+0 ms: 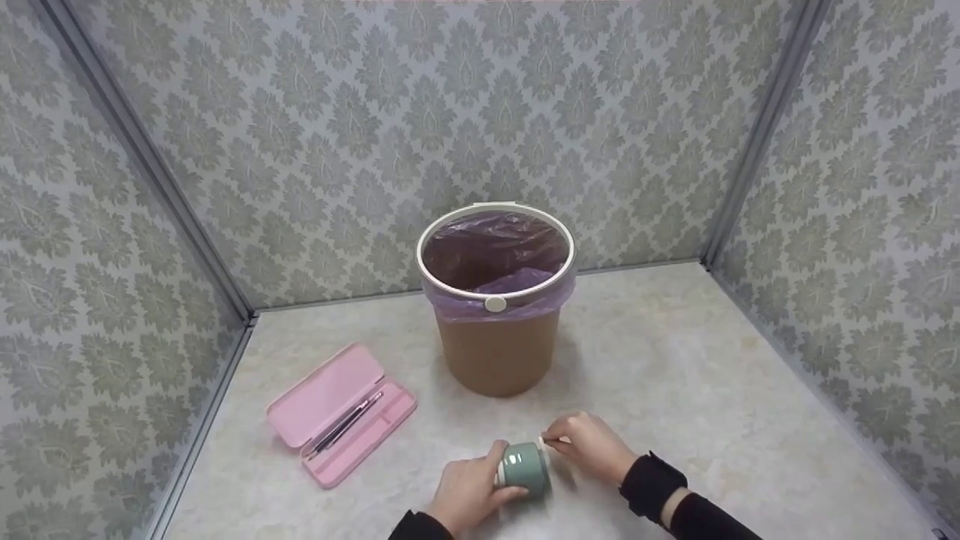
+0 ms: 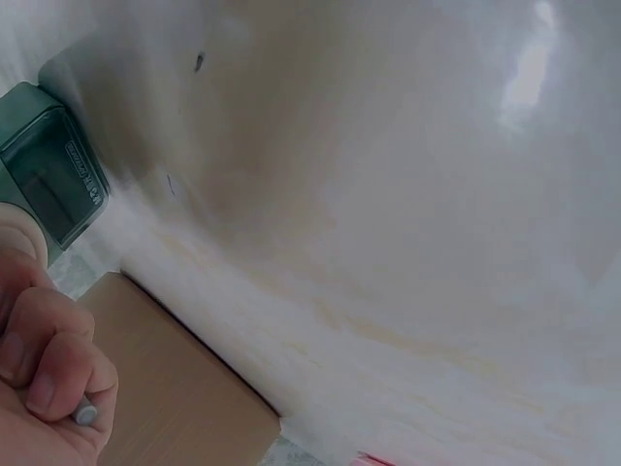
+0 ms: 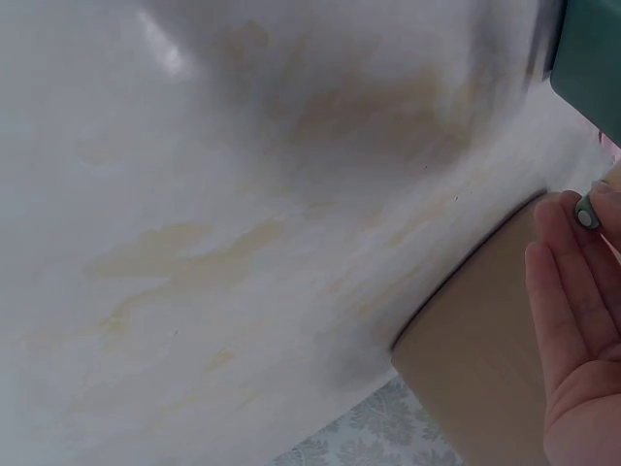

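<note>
In the head view my left hand (image 1: 466,489) grips a green pencil sharpener (image 1: 523,466) lying sideways above the table, thumb and finger on either side of it. The left wrist view shows its dark see-through shavings drawer (image 2: 60,175) and cream collar. A grey rod end (image 2: 85,413), seemingly a pencil's, sticks out of the curled left fingers; the rest is hidden. At the sharpener's other end my right hand (image 1: 596,448) pinches the crank handle (image 1: 544,452). Up close, its small green knob (image 3: 586,214) sits between thumb and fingertips.
Behind the hands stands a brown bin (image 1: 499,356) with a purple liner (image 1: 442,306) under its white rim. To the left lies an open pink pencil case (image 1: 326,394) holding a few pens or pencils (image 1: 346,425). Patterned walls (image 1: 465,112) enclose the table at the back and sides.
</note>
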Tool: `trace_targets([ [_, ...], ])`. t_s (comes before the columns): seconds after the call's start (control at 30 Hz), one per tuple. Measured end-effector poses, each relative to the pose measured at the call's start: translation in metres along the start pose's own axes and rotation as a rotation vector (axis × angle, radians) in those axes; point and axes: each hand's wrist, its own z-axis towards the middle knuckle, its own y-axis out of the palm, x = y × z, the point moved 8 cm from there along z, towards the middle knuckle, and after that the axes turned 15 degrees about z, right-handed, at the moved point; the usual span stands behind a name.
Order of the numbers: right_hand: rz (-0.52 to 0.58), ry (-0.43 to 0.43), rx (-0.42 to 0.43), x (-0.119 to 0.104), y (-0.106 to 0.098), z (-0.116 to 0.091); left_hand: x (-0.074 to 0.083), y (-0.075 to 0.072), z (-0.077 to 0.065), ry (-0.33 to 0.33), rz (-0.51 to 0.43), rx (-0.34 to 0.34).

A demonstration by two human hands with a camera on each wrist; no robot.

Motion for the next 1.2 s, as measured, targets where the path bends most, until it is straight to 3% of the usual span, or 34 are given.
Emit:
trace_targets([
  [0.8, -0.013, 0.018, 0.038, 0.005, 0.011, -0.004, -0.001, -0.005, 0.0, 0.025, 0.029, 0.052],
  [1.2, 0.022, 0.02, 0.078, 0.008, 0.024, -0.023, 0.001, -0.002, -0.003, 0.008, 0.026, 0.016],
])
